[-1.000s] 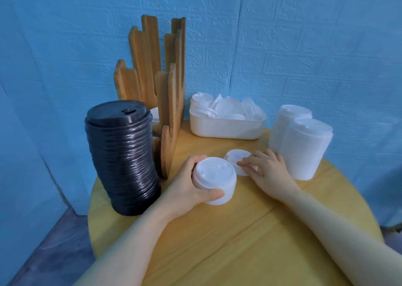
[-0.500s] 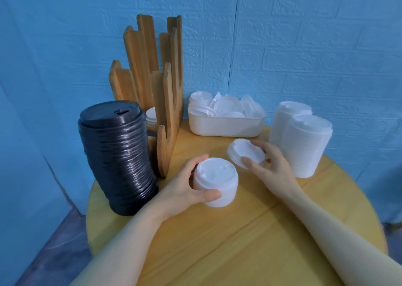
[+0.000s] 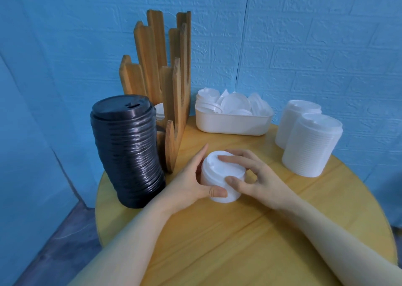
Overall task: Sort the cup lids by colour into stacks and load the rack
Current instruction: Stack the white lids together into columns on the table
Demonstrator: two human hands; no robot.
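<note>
Bare forearms — no sleeves, no jewellery

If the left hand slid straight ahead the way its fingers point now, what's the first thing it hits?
Probably the white tub of loose lids. The left hand grips the short white stack, fingers aimed up and slightly right across bare table. Depth is unclear; the wooden rack sits just left of that line.

Table [image 3: 250, 253]: round, yellow wood grain | Wall [image 3: 304, 35]: blue, brick-embossed, behind far edge | Floor [image 3: 43, 253]: grey, lower left
</note>
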